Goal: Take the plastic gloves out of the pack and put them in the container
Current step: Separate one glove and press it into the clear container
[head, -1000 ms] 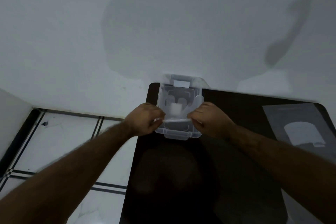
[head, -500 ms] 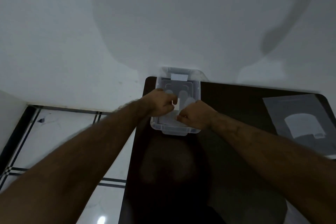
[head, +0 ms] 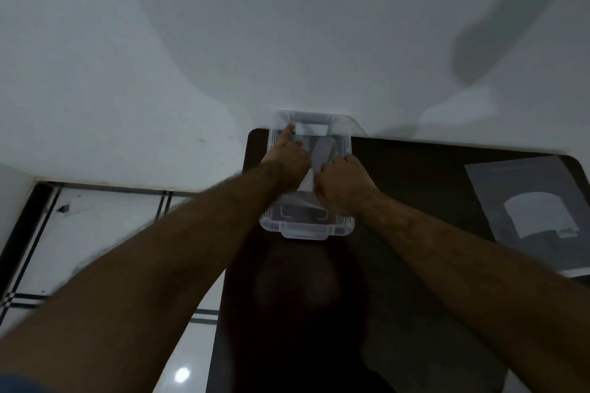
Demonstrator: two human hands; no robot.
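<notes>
left hand (head: 287, 163) reached deeper, gloves (head: 306, 183) inside container (head: 346, 226)

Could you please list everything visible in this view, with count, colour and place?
Clear plastic container: one, transparent, at the far left corner of the table, against the wall.
Thin plastic gloves: count unclear, whitish, inside the container between the hands.
Flat grey plastic pack: one, grey with a white patch, lying on the table's right side.
Dark table: one, near-black, rounded corners.
White wall: one, behind the table.
Tiled floor: white with black lines, left of the table.
Left hand: one, in the container, a finger reaching to its far rim.
Right hand: one, fisted, in the container.
</notes>
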